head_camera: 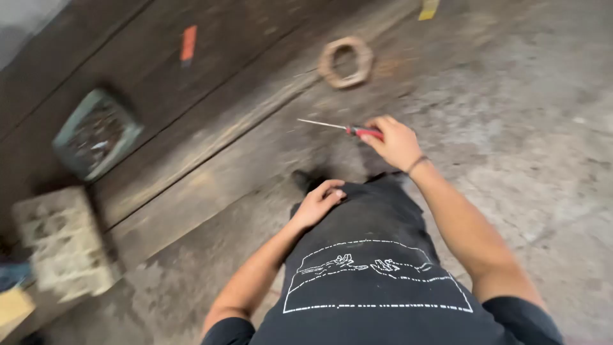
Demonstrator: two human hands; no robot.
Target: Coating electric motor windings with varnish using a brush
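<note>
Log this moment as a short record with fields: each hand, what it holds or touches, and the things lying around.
right hand: closed round the red handle of a screwdriver, thin shaft pointing left
left hand: empty, resting on the person's dark-clad thigh
floor: rough grey concrete
coil: ring of wire or rope on the floor beyond the screwdriver
tray: greenish, filled with small dark bits, too blurred to identify
block: pale concrete block at left
orange strip: lying on dark boards

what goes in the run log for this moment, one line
right hand: holds red-handled screwdriver | left hand: rests on own thigh | nearby: rope coil, concrete floor
</note>
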